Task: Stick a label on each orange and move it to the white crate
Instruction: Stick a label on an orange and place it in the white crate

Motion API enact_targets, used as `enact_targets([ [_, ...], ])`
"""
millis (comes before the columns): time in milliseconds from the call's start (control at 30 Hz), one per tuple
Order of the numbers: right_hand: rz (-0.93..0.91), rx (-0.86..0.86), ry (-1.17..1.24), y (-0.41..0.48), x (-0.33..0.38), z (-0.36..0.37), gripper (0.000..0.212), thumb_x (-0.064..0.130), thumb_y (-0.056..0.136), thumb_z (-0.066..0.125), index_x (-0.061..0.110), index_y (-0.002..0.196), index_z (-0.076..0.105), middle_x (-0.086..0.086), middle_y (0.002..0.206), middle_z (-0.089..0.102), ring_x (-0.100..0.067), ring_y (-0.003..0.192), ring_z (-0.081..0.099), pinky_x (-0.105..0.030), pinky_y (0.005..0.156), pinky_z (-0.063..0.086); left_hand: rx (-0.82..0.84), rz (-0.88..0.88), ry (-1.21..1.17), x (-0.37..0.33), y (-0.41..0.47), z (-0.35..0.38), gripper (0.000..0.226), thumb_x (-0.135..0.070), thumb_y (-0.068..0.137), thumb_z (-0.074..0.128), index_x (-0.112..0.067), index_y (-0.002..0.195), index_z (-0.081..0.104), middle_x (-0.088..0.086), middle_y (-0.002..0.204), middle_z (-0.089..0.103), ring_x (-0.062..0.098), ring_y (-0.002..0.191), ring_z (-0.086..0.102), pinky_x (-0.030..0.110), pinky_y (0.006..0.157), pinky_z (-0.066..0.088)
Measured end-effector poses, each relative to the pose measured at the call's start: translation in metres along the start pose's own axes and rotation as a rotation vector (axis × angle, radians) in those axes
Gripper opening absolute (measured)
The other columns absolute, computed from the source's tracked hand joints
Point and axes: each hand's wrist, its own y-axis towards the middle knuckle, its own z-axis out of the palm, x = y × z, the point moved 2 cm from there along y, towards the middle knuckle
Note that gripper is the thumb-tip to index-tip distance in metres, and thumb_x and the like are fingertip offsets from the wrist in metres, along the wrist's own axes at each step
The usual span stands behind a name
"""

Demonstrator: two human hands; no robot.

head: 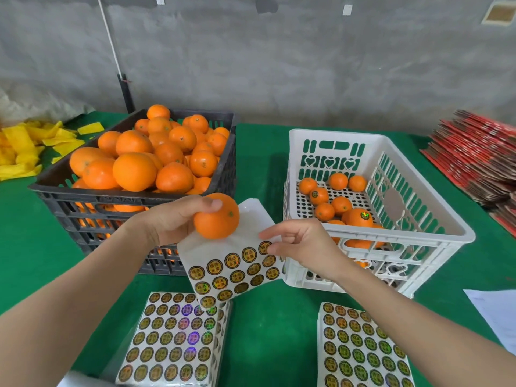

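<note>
On a green-covered table, two stacks of label sheets lie nearest the camera, the left stack and the right stack well apart, each top sheet filled with round gold labels. A white paper lies at the near right edge.

Above the stacks, one part-used label sheet is held up, its far half bare. The right hand pinches a label at the sheet's right edge between thumb and forefinger, the other fingers curled. The left hand grips one orange, thumb on top, just over the sheet's bare part; the fingers beneath are hidden, and what supports the sheet cannot be told.

Beyond, two crates stand side by side. The black crate on the left is heaped with oranges. The white crate on the right holds about nine oranges in view, two showing labels; the right hand covers part of its near wall.

At far left lies a heap of yellow wrappers; at far right, a stack of flat red cartons. A grey wall closes the scene.
</note>
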Motion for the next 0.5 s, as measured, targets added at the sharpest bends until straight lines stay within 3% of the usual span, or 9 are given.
enact_targets([
  [167, 0.001, -0.045, 0.038, 0.0, -0.003, 0.0, 0.028, 0.002, 0.078, 0.073, 0.03, 0.078, 0.074, -0.001, 0.049, 0.047, -0.022, 0.052, 0.034, -0.031, 0.06, 0.042, -0.052, -0.036, -0.102, 0.002, 0.006, 0.001, 0.112, -0.057, 0.005, 0.091, -0.018, 0.105, 0.06, 0.008, 0.085, 0.075, 0.025, 0.073, 0.073, 0.033, 0.055, 0.058],
  [300, 0.013, -0.068, 0.033, -0.005, -0.005, 0.002, 0.027, 0.002, 0.08, 0.071, 0.029, 0.077, 0.073, -0.026, 0.067, 0.058, -0.025, 0.06, 0.046, -0.018, 0.066, 0.047, -0.039, -0.111, -0.123, 0.015, 0.01, -0.001, 0.112, -0.055, 0.008, 0.092, -0.014, 0.107, 0.061, 0.012, 0.089, 0.075, 0.027, 0.076, 0.073, 0.035, 0.058, 0.059],
  [367, 0.019, -0.078, 0.047, -0.009, -0.003, 0.005, 0.024, -0.001, 0.08, 0.069, 0.022, 0.077, 0.072, -0.014, 0.089, 0.067, -0.016, 0.08, 0.061, -0.017, 0.077, 0.048, -0.013, -0.159, -0.121, 0.023, 0.011, 0.0, 0.112, -0.055, 0.01, 0.092, -0.014, 0.109, 0.061, 0.013, 0.094, 0.075, 0.028, 0.08, 0.073, 0.036, 0.063, 0.059],
  [433, 0.025, -0.14, 0.001, -0.011, 0.001, 0.005, 0.025, 0.001, 0.08, 0.07, 0.026, 0.076, 0.072, 0.001, 0.12, 0.059, -0.005, 0.112, 0.054, -0.022, 0.096, 0.042, 0.01, -0.172, -0.149, 0.029, 0.011, 0.001, 0.113, -0.055, 0.013, 0.093, -0.014, 0.113, 0.059, 0.014, 0.098, 0.074, 0.029, 0.085, 0.072, 0.037, 0.066, 0.059],
  [500, -0.005, -0.262, -0.034, -0.01, 0.01, 0.003, 0.028, 0.004, 0.08, 0.071, 0.032, 0.074, 0.07, 0.005, 0.119, 0.056, -0.003, 0.114, 0.05, -0.025, 0.098, 0.039, 0.04, -0.15, -0.173, 0.031, 0.012, 0.003, 0.111, -0.055, 0.017, 0.094, -0.014, 0.114, 0.059, 0.015, 0.102, 0.073, 0.029, 0.088, 0.072, 0.036, 0.067, 0.059],
])
